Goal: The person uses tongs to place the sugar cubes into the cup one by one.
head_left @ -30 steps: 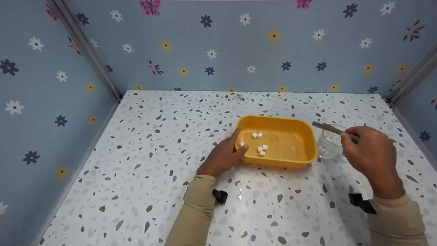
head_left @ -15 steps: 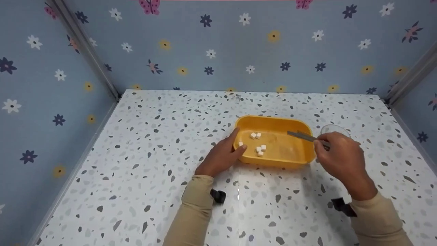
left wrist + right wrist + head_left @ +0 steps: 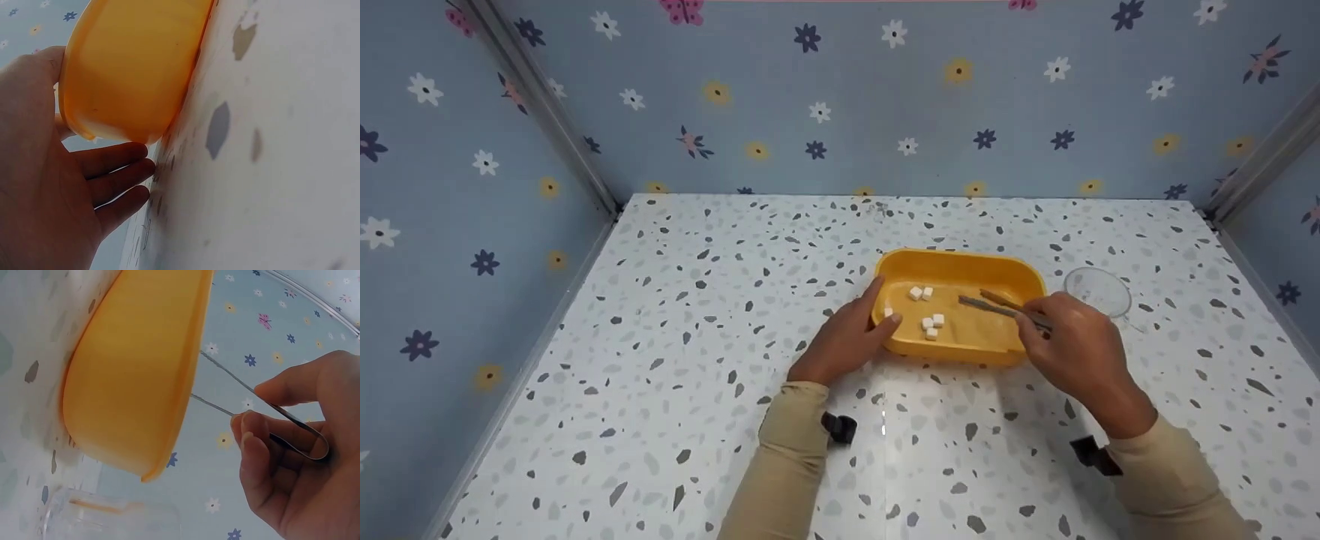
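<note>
A yellow rectangular tub stands on the speckled tabletop with several small white cubes in its left half. At its left end my left hand holds the rim, thumb over the edge; in the left wrist view, the other fingers spread beside the tub's outer wall. My right hand pinches metal tongs over the tub's right half. The right wrist view shows the tongs' two arms apart, their tips hidden behind the rim. No cube shows between them in the head view.
A clear glass stands right of the tub, partly behind my right hand; its side appears low in the right wrist view. Blue flower-patterned panels border the table at the back and both sides.
My right hand has moved left with the tongs, from over the glass to inside the tub's right half, and the tongs' arms have spread. The left hand keeps its place on the rim.
</note>
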Action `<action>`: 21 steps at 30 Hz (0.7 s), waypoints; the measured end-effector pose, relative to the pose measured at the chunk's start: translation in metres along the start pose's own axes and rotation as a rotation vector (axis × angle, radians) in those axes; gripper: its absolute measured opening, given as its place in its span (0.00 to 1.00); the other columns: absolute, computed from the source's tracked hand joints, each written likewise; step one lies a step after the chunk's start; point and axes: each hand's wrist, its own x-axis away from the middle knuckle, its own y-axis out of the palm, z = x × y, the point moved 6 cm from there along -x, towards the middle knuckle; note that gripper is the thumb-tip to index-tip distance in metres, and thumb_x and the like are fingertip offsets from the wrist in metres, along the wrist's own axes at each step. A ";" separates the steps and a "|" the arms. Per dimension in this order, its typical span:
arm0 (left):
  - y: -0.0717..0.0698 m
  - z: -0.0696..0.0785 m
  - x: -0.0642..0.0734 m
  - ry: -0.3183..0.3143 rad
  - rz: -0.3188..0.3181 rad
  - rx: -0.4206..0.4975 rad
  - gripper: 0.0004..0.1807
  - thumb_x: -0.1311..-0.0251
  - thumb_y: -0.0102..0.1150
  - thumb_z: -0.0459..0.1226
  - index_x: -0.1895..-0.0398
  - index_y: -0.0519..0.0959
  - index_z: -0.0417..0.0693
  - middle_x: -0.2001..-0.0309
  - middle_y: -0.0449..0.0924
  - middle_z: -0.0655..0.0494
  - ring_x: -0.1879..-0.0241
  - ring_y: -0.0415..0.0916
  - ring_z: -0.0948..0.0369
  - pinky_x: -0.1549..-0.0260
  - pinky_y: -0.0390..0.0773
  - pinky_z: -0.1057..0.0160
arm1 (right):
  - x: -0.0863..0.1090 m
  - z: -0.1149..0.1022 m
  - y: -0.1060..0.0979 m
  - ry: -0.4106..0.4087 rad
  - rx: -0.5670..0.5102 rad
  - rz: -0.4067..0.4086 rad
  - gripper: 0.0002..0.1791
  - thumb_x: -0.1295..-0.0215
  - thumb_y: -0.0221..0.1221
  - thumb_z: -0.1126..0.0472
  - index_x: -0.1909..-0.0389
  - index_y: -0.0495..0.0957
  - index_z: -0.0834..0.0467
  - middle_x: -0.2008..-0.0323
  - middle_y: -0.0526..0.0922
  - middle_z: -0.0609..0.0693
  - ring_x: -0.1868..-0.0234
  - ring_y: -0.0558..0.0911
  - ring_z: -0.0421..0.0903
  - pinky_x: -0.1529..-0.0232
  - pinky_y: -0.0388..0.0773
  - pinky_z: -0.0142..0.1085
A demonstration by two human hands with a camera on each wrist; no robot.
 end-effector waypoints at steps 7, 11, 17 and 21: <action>-0.002 0.002 -0.002 0.005 0.000 -0.010 0.44 0.31 0.44 0.66 0.18 0.43 0.65 0.24 0.58 0.52 0.29 0.61 0.54 0.32 0.62 0.52 | 0.000 -0.004 0.006 -0.061 0.003 0.024 0.08 0.40 0.68 0.63 0.63 0.85 0.65 0.69 0.83 0.55 0.72 0.80 0.49 0.74 0.79 0.45; -0.003 0.005 -0.002 0.023 0.006 0.000 0.44 0.30 0.44 0.65 0.18 0.43 0.63 0.24 0.58 0.52 0.29 0.61 0.55 0.32 0.62 0.53 | 0.001 -0.005 0.009 -0.067 -0.008 0.012 0.08 0.41 0.68 0.65 0.62 0.85 0.65 0.69 0.83 0.55 0.72 0.80 0.49 0.74 0.78 0.44; -0.003 0.003 -0.002 0.033 0.004 -0.003 0.44 0.30 0.44 0.65 0.18 0.43 0.63 0.23 0.57 0.53 0.29 0.61 0.56 0.32 0.62 0.55 | 0.002 -0.006 0.017 -0.067 -0.022 -0.045 0.08 0.40 0.68 0.65 0.62 0.85 0.64 0.69 0.83 0.53 0.73 0.80 0.47 0.74 0.77 0.42; -0.002 0.001 -0.001 0.023 0.005 -0.002 0.44 0.30 0.44 0.65 0.18 0.42 0.65 0.24 0.58 0.52 0.29 0.62 0.55 0.32 0.62 0.54 | 0.004 -0.007 0.023 -0.065 -0.033 -0.071 0.08 0.40 0.67 0.65 0.61 0.85 0.64 0.69 0.83 0.53 0.72 0.82 0.47 0.74 0.79 0.42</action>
